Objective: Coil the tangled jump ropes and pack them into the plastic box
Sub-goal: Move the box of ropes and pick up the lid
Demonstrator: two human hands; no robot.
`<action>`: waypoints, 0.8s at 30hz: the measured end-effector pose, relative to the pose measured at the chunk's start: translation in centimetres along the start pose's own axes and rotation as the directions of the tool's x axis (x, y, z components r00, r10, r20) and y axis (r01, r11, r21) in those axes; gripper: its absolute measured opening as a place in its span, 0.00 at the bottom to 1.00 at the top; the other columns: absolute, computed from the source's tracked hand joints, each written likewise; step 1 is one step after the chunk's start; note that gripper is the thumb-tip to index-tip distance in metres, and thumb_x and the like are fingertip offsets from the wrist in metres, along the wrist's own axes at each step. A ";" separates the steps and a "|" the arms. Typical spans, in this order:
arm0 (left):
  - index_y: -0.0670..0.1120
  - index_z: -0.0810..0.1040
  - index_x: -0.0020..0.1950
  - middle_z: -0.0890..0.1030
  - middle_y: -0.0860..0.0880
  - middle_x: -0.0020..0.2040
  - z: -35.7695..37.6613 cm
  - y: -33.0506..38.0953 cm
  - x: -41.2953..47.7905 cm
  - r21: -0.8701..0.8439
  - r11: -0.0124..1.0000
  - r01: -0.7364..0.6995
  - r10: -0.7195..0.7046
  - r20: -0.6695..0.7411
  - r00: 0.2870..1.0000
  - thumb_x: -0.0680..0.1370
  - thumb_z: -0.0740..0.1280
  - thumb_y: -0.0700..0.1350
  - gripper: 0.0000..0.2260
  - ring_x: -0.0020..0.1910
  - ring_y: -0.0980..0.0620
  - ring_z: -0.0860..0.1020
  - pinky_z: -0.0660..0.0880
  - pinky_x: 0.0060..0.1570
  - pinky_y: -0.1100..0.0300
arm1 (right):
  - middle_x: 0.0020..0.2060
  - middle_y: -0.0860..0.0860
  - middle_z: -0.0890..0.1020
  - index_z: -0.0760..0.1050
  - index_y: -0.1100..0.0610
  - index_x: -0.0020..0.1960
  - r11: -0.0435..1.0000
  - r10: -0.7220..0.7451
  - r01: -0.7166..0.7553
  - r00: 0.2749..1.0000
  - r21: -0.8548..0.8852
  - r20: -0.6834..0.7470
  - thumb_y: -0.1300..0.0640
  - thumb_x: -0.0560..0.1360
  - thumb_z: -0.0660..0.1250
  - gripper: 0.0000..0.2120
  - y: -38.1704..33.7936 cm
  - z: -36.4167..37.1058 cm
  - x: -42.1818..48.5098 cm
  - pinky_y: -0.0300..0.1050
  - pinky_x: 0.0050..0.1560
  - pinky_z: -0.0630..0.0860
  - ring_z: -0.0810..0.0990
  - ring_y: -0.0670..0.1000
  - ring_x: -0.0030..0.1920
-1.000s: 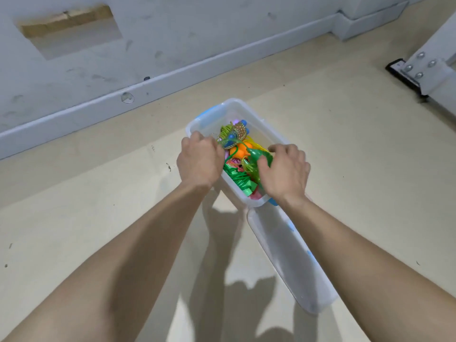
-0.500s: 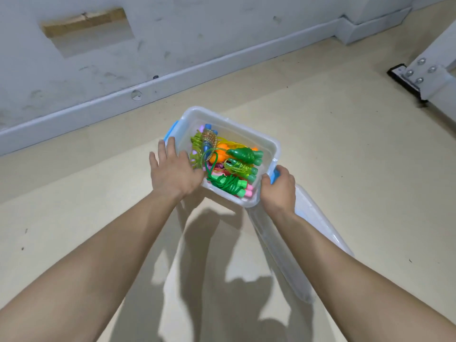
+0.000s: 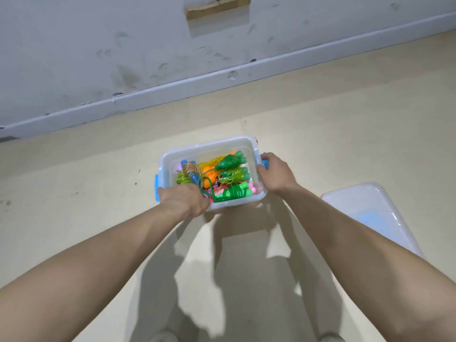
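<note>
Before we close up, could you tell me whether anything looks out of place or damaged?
The grey wall has a rectangular hole broken into it; the translucent plastic lid lies apart on the beige floor.

Well beyond the fingers (image 3: pixel 267 157), a scuffed grey wall (image 3: pixel 98 45) with a rectangular cutout (image 3: pixel 217 21) meets the beige floor (image 3: pixel 345 119) at a baseboard (image 3: pixel 172 90).
</note>
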State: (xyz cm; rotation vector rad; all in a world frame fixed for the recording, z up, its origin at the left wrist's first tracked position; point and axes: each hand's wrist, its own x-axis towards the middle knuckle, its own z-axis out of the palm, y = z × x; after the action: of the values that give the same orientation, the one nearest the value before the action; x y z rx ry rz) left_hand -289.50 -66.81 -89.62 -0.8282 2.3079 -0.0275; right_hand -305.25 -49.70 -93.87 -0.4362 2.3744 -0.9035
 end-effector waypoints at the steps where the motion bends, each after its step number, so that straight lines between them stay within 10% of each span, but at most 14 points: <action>1: 0.50 0.77 0.49 0.80 0.52 0.49 0.3 -0.3 -0.4 -0.011 1.000 0.011 -0.011 0.038 0.999 0.79 0.55 0.62 0.19 0.52 0.47 0.79 0.70 0.55 0.52 | 0.67 0.52 0.77 0.69 0.53 0.72 0.999 -0.033 0.033 0.999 -0.002 0.022 0.56 0.80 0.60 0.21 -0.6 0.8 -0.1 0.47 0.60 0.71 0.76 0.56 0.64; 5: 0.48 0.79 0.57 0.80 0.45 0.58 -0.2 -0.1 -2.4 0.016 0.997 -0.077 0.079 -0.127 0.989 0.81 0.57 0.56 0.17 0.57 0.42 0.79 0.70 0.49 0.53 | 0.70 0.52 0.72 0.66 0.54 0.74 0.992 -0.068 0.070 0.997 0.102 -0.027 0.55 0.80 0.61 0.23 -0.6 2.4 -1.6 0.47 0.65 0.70 0.78 0.53 0.61; 12: 0.50 0.67 0.37 0.75 0.49 0.43 -2.3 11.7 -4.2 -0.162 0.844 -0.511 0.447 -0.316 0.837 0.78 0.61 0.52 0.12 0.43 0.43 0.75 0.67 0.40 0.58 | 0.52 0.50 0.82 0.77 0.53 0.58 0.967 0.205 -0.187 0.974 0.171 -0.098 0.55 0.77 0.61 0.12 10.0 -3.7 -7.1 0.50 0.57 0.77 0.81 0.54 0.53; 16: 0.49 0.77 0.58 0.79 0.46 0.56 0.9 22.3 -2.4 -0.251 0.705 -0.663 0.618 -0.243 0.748 0.78 0.64 0.50 0.11 0.58 0.42 0.76 0.75 0.54 0.54 | 0.54 0.51 0.80 0.77 0.53 0.53 0.923 0.384 -0.378 0.898 0.070 -0.215 0.57 0.76 0.61 0.09 18.6 -7.2 -11.8 0.47 0.53 0.76 0.79 0.54 0.53; 19: 0.44 0.70 0.72 0.73 0.43 0.67 3.3 28.6 -0.7 -0.184 0.692 -0.698 0.647 -0.272 0.713 0.75 0.65 0.56 0.28 0.65 0.37 0.71 0.74 0.60 0.45 | 0.61 0.56 0.72 0.74 0.56 0.61 0.777 0.604 -0.628 0.721 0.046 -0.341 0.55 0.76 0.61 0.15 25.0 -8.8 -15.2 0.52 0.60 0.73 0.73 0.60 0.62; 23: 0.43 0.64 0.72 0.70 0.45 0.67 5.5 34.4 0.7 -0.264 0.731 -0.629 0.584 -0.233 0.777 0.75 0.67 0.50 0.28 0.68 0.39 0.68 0.70 0.60 0.51 | 0.65 0.58 0.67 0.65 0.61 0.67 0.174 0.957 -0.911 0.066 0.374 -0.283 0.63 0.73 0.57 0.22 30.1 -9.5 -16.8 0.52 0.59 0.68 0.69 0.60 0.65; 24: 0.43 0.65 0.70 0.71 0.46 0.65 5.8 35.1 0.8 -0.276 0.748 -0.603 0.559 -0.228 0.797 0.75 0.66 0.48 0.26 0.65 0.40 0.69 0.70 0.55 0.52 | 0.66 0.58 0.67 0.63 0.61 0.68 0.125 0.972 -0.901 0.028 0.416 -0.232 0.63 0.74 0.58 0.22 30.5 -9.2 -16.9 0.53 0.62 0.68 0.70 0.60 0.65</action>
State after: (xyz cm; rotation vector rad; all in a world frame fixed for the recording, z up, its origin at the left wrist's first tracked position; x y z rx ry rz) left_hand -305.91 -38.11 -102.76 -0.2149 2.6434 0.6271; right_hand -300.47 -15.04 -102.66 1.5585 2.1412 -0.4491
